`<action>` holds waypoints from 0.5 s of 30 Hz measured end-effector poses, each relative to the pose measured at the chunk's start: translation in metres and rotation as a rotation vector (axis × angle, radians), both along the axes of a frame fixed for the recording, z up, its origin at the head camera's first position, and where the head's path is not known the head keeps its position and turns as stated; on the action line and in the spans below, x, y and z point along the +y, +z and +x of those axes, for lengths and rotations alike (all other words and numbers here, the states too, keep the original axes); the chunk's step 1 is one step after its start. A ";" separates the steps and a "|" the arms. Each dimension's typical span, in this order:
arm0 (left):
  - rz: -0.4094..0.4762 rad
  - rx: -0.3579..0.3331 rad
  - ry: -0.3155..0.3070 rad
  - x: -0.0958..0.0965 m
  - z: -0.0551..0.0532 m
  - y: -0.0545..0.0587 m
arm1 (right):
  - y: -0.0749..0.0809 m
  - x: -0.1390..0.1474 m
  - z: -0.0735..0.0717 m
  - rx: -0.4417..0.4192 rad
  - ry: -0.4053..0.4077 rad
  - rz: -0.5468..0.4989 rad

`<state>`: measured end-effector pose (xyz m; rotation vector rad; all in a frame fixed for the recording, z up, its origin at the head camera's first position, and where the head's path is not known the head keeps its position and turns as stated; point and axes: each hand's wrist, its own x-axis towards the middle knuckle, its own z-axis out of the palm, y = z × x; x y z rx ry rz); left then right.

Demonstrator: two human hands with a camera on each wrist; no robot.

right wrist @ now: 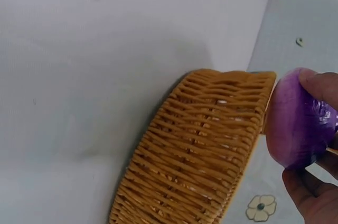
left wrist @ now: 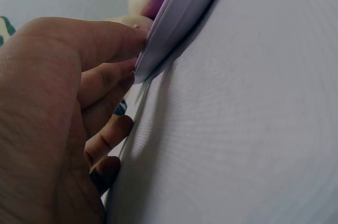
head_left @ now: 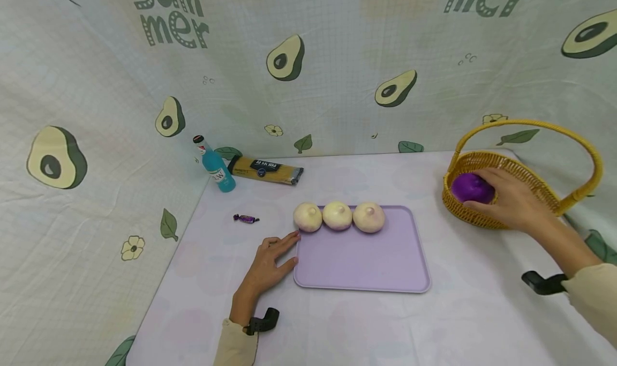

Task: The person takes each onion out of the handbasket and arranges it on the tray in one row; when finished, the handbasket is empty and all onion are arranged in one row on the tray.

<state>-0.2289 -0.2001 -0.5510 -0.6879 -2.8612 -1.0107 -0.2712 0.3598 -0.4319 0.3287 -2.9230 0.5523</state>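
My right hand (head_left: 513, 200) grips a round purple turnip (head_left: 471, 188) at the near left side of a yellow wicker basket (head_left: 477, 218). Seen from the right wrist, thumb and fingers sit around the turnip (right wrist: 298, 123), whose paler pinkish side faces the basket's rim (right wrist: 269, 84). At the left edge of a lilac tray (head_left: 359, 264), my left hand (head_left: 265, 267) rests with fingers extended, fingertips at the tray's rim (left wrist: 174, 23). Three whitish turnips, a left one (head_left: 307, 217), a middle one (head_left: 337, 216) and a right one (head_left: 369, 217), stand in a row along the tray's far side.
A blue bottle (head_left: 218, 167) stands at the back left, with a yellow packet (head_left: 267, 171) lying beside it. A purple wrapped candy (head_left: 246, 219) lies left of the tray. The basket's tall handle (head_left: 595, 165) arches above it. Patterned cloth (head_left: 337, 125) hangs behind the table.
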 end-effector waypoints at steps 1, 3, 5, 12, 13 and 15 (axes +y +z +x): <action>0.002 0.000 0.000 0.000 0.000 0.000 | 0.001 -0.002 0.000 -0.002 0.002 -0.003; 0.007 -0.001 -0.002 0.000 0.000 0.001 | 0.001 -0.004 0.001 -0.007 0.007 -0.006; 0.014 -0.005 -0.003 0.001 0.001 0.002 | 0.001 -0.007 0.002 -0.002 0.016 -0.009; 0.017 -0.023 0.001 0.001 0.002 0.004 | 0.001 -0.016 0.004 0.019 0.031 -0.011; 0.013 -0.022 0.002 0.001 0.002 0.004 | 0.001 -0.017 0.004 0.019 0.034 -0.010; 0.008 -0.018 0.002 0.001 0.001 0.003 | 0.002 -0.019 0.004 0.014 0.042 -0.007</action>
